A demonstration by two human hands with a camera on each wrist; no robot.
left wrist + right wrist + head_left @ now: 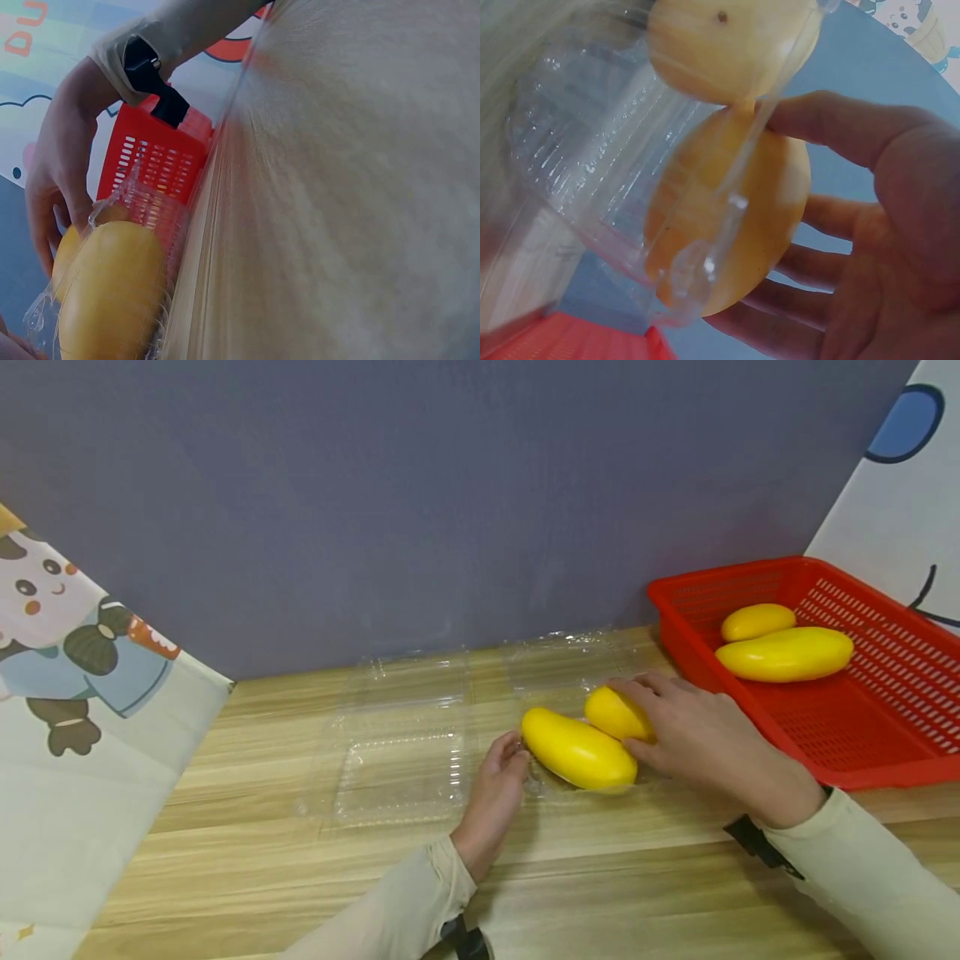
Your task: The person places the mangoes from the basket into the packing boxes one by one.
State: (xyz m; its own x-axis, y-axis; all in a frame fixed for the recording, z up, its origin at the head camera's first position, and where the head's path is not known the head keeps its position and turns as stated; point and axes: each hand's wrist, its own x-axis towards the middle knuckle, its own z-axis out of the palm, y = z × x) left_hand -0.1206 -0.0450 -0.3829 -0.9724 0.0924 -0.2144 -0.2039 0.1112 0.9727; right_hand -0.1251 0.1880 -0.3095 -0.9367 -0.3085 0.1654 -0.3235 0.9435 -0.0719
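My right hand holds a smaller yellow mango, thumb on one side and fingers round the other. That mango sits at the rim of a clear plastic clamshell box. Beside it a long yellow mango lies in the box, close against the smaller one. At the box's left edge my left hand pinches the clear rim with bent fingers. The long mango fills much of the box in the left wrist view, where only a sliver of the left hand shows.
On the right stands a red plastic basket with a small yellow mango and a long one inside. Another clear clamshell box lies opened on the wooden table to the left. A grey wall rises behind.
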